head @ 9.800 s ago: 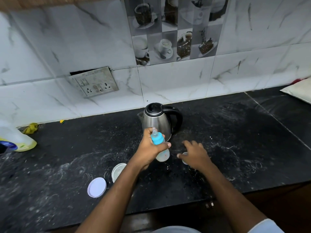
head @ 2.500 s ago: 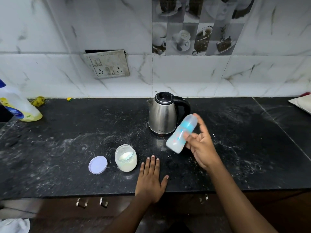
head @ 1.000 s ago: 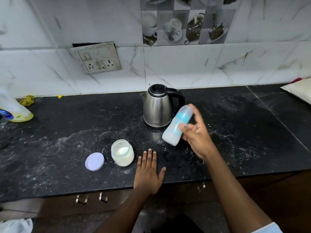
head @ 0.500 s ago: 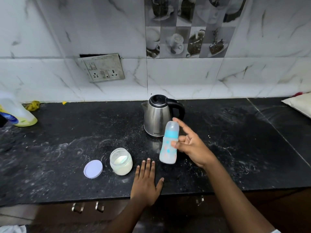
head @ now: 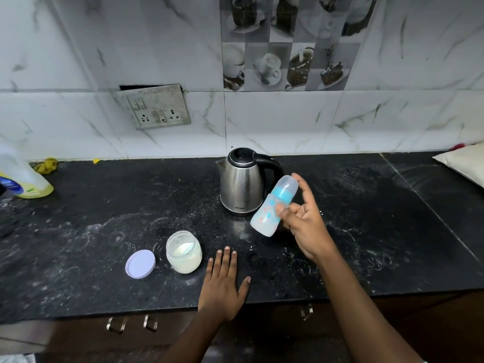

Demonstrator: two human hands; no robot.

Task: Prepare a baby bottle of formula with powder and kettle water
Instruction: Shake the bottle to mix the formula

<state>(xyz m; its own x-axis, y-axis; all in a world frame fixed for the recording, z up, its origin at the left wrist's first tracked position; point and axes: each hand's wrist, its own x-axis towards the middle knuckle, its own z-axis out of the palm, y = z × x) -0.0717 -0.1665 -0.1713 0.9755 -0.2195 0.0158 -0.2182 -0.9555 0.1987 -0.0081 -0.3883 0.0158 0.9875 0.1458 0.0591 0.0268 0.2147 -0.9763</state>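
My right hand (head: pixel 305 222) grips a capped baby bottle (head: pixel 272 206) with a blue collar and whitish liquid inside, held in the air and tilted with its cap up to the right. It hangs just right of the steel kettle (head: pixel 242 183), which stands with its lid shut. My left hand (head: pixel 222 285) lies flat, fingers spread, on the black counter (head: pixel 91 231). Left of it stands an open jar of white powder (head: pixel 184 251), with its pale lilac lid (head: pixel 140 263) lying beside it.
A detergent bottle (head: pixel 19 176) and a yellow rag (head: pixel 47 165) sit at the far left by the wall. A white cushion-like thing (head: pixel 463 163) is at the far right. A socket plate (head: pixel 157 107) hangs on the tiles. The counter's front edge runs below my left hand.
The bottle has gone from nearly upright half a second ago to tilted with its cap to the right, as it was a second ago. My left hand stays flat on the counter.
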